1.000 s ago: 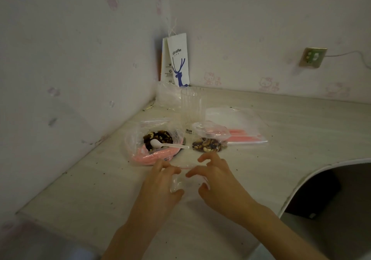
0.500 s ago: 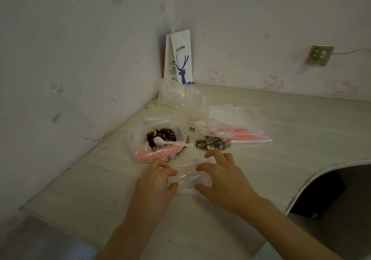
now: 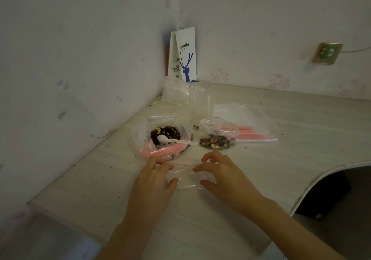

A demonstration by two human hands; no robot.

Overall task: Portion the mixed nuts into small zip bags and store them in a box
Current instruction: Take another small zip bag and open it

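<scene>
Left hand: my left hand (image 3: 152, 181) rests on the table (image 3: 291, 131), its fingers (image 3: 160, 164) pinching the left edge of a small empty zip bag (image 3: 185, 176), thumb underneath.
Right hand: my right hand (image 3: 226, 176) grips the same bag's right edge, forefinger on the red seal line, thumb at the lower corner.
Zip bag: clear, flat on the table between my two hands, its mouth toward the wall.
Nuts: the mixed nuts (image 3: 165, 133) sit in an open big bag (image 3: 158, 137) with a pink strip, just beyond my left hand; a white spoon (image 3: 174, 140) lies in them, handle pointing right.
Filled bag: one small bag of nuts (image 3: 217, 139) lies just right of the spoon handle, beyond my right hand.
Spare bags: a flat pack of bags (image 3: 253, 123) with pink seals lies behind it.
Cup: a clear cup (image 3: 199, 103) stands behind the nuts.
Corner: a white coffee bag (image 3: 183, 57) with a blue deer leans in the wall corner.
Wall: a socket (image 3: 327, 53) at right.
</scene>
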